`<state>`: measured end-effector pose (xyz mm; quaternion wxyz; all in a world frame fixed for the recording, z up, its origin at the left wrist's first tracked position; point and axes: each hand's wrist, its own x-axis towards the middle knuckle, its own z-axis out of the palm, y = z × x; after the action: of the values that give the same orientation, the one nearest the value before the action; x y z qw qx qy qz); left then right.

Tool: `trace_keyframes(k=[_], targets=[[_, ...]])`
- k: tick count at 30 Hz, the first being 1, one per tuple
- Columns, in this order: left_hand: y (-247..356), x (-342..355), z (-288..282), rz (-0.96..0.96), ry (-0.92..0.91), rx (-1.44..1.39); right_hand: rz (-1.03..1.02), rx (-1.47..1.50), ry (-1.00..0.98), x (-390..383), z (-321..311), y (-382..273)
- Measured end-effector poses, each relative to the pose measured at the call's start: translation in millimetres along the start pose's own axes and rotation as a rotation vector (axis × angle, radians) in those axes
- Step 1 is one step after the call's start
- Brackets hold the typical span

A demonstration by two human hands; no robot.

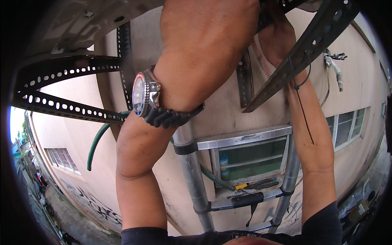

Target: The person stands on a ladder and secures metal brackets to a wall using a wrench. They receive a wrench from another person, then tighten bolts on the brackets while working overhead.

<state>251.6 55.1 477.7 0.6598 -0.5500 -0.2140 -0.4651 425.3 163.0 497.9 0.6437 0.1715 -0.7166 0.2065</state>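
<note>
My left hand (pixel 210 28) reaches up past the top edge, large and close, with its fingers out of sight. On that wrist sits a watch (pixel 143 96) with a black strap. Farther right, my right hand (pixel 279 41) is raised behind a dark slotted angle bar (pixel 306 55); shadow and the bar hide its fingers. A ridged, pale-and-reddish length (pixel 260 57) runs down beside that hand. From the bar hangs a thin black cable tie (pixel 304 110), in front of my right forearm. What either hand touches is hidden.
A metal ladder (pixel 245 136) stands below me against the beige wall (pixel 163 196). Pliers-like tools (pixel 261 184) lie by a window (pixel 253 159). Slotted bracket arms (pixel 73 106) and a sheet-metal casing (pixel 73 28) fill the upper left. A green hose (pixel 98 141) hangs there; a pipe (pixel 337 71) juts out right.
</note>
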Motion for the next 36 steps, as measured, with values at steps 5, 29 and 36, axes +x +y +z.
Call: trace_keyframes(k=[5,29,36], targets=[[-12.1,-20.7,30.5,-0.068,0.051,-0.344,0.029,-0.041,0.010,1.8,3.1,-3.5],[1.9,-34.5,136.8,-0.173,0.378,-0.812,-0.050,0.076,0.093,1.0,4.5,5.0],[5.0,-31.8,141.7,-0.195,0.356,-0.853,-0.131,0.017,0.122,5.2,-4.6,11.8]])
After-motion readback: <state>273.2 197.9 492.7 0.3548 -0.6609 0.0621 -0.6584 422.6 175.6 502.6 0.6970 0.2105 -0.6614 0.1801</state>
